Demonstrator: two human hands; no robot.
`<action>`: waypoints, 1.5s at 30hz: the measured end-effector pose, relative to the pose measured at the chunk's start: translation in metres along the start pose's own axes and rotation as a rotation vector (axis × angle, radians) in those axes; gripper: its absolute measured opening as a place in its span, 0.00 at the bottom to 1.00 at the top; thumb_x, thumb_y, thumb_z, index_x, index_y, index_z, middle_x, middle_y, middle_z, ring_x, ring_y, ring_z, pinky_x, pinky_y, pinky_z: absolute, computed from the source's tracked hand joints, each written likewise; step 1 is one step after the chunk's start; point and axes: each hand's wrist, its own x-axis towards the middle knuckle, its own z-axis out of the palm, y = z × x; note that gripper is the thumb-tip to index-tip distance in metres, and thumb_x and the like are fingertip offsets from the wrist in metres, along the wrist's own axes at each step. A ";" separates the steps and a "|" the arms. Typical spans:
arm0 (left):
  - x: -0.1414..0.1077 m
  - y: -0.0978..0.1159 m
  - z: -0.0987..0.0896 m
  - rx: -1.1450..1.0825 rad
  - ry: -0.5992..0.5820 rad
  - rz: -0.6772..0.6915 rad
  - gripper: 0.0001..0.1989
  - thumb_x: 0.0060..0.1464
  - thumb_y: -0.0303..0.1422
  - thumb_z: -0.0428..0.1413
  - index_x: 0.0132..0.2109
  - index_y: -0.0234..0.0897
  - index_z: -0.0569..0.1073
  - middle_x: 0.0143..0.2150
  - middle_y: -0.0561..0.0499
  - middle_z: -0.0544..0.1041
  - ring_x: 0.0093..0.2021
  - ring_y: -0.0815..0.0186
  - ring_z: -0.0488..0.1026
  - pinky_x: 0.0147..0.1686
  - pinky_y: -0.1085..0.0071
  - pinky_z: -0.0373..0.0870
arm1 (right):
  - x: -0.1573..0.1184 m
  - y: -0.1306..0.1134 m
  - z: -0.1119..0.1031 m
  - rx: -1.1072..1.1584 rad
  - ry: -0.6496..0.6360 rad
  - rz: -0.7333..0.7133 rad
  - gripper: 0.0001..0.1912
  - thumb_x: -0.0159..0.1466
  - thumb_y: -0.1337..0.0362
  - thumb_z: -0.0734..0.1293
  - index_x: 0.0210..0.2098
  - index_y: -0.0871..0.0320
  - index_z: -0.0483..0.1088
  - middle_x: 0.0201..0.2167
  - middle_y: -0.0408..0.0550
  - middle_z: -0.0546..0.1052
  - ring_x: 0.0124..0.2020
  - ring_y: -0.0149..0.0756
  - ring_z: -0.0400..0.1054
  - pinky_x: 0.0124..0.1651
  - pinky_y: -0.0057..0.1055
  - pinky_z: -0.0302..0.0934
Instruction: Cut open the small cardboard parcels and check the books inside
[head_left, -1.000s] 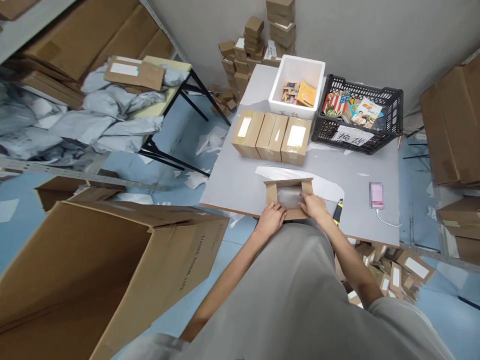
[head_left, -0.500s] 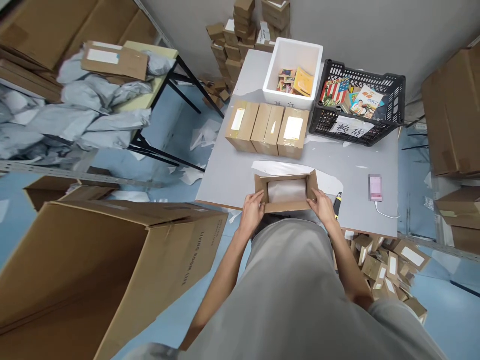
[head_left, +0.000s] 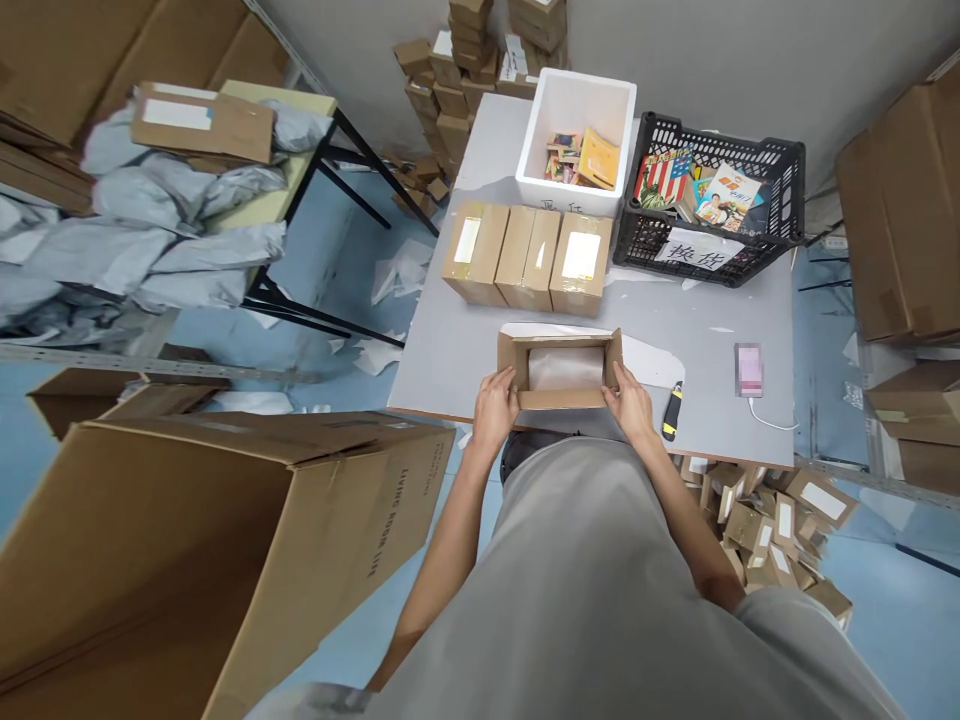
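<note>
An open cardboard box stands at the table's front edge, directly before me, with a pale sheet-like surface visible inside. My left hand grips its left wall, fingers over the rim. At the opposite end, my right hand pinches the right front corner between thumb and fingers. A white paper sheet lies partly behind and beneath the box. To the right of my right hand rests a black and yellow utility knife.
Three taped cartons stand in a row behind the box. Beyond them are a white foam bin and a black crate with books. A phone on a cable lies right. A huge open carton flanks me on the left.
The box and both hands have shifted slightly left on the table. The utility knife now shows in full beside my right hand. My grip stays on both ends of the box.
</note>
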 end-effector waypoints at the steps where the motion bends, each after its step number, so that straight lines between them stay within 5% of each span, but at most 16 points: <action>1: -0.001 0.001 0.001 -0.011 -0.001 -0.007 0.24 0.71 0.26 0.52 0.67 0.34 0.81 0.69 0.39 0.82 0.71 0.47 0.77 0.74 0.44 0.75 | 0.000 -0.001 -0.001 -0.007 -0.011 0.006 0.34 0.78 0.61 0.64 0.81 0.62 0.64 0.77 0.66 0.72 0.73 0.55 0.73 0.73 0.51 0.71; 9: 0.001 0.006 0.003 -0.066 -0.014 -0.053 0.24 0.69 0.28 0.54 0.68 0.36 0.80 0.74 0.42 0.78 0.74 0.46 0.73 0.74 0.43 0.74 | 0.001 -0.011 -0.016 -0.029 -0.058 0.036 0.35 0.78 0.61 0.64 0.82 0.60 0.62 0.78 0.62 0.71 0.69 0.53 0.78 0.70 0.49 0.73; 15: -0.001 0.008 -0.019 -0.105 0.093 0.010 0.24 0.72 0.33 0.55 0.71 0.38 0.78 0.75 0.44 0.78 0.73 0.47 0.73 0.75 0.44 0.74 | -0.007 -0.021 -0.036 -0.043 -0.024 0.009 0.34 0.80 0.58 0.63 0.82 0.62 0.62 0.81 0.61 0.67 0.76 0.53 0.71 0.73 0.47 0.71; 20: -0.007 0.012 -0.032 -0.111 0.126 0.037 0.23 0.74 0.35 0.55 0.71 0.41 0.77 0.76 0.45 0.76 0.74 0.48 0.72 0.75 0.43 0.73 | -0.011 -0.024 -0.043 -0.048 -0.003 -0.004 0.35 0.81 0.56 0.62 0.83 0.58 0.60 0.82 0.59 0.66 0.70 0.54 0.76 0.71 0.48 0.73; 28: -0.004 0.003 -0.007 -0.080 0.010 -0.004 0.23 0.70 0.32 0.56 0.68 0.35 0.78 0.73 0.39 0.79 0.74 0.46 0.71 0.76 0.44 0.71 | -0.002 -0.009 -0.019 -0.028 -0.069 0.000 0.36 0.78 0.61 0.62 0.83 0.59 0.60 0.81 0.59 0.67 0.77 0.53 0.70 0.74 0.49 0.71; 34: 0.007 0.040 0.004 -0.049 0.020 0.141 0.20 0.76 0.34 0.53 0.68 0.37 0.78 0.75 0.40 0.76 0.81 0.48 0.62 0.81 0.47 0.63 | 0.010 -0.002 -0.006 -0.032 -0.078 0.016 0.37 0.78 0.62 0.62 0.84 0.63 0.56 0.83 0.62 0.63 0.76 0.52 0.71 0.75 0.47 0.69; 38: 0.042 0.060 0.024 -0.028 -0.168 0.204 0.23 0.76 0.34 0.53 0.72 0.36 0.76 0.75 0.39 0.75 0.77 0.48 0.68 0.79 0.50 0.66 | 0.015 -0.002 -0.007 -0.003 -0.081 0.026 0.38 0.78 0.62 0.62 0.84 0.64 0.55 0.83 0.62 0.63 0.74 0.52 0.73 0.74 0.48 0.70; 45: 0.120 0.063 0.070 0.271 -0.524 0.132 0.37 0.64 0.25 0.62 0.78 0.30 0.68 0.81 0.30 0.66 0.78 0.41 0.66 0.77 0.52 0.66 | 0.013 -0.011 -0.010 -0.018 -0.088 0.006 0.38 0.78 0.62 0.62 0.85 0.61 0.55 0.84 0.60 0.62 0.79 0.54 0.67 0.75 0.50 0.70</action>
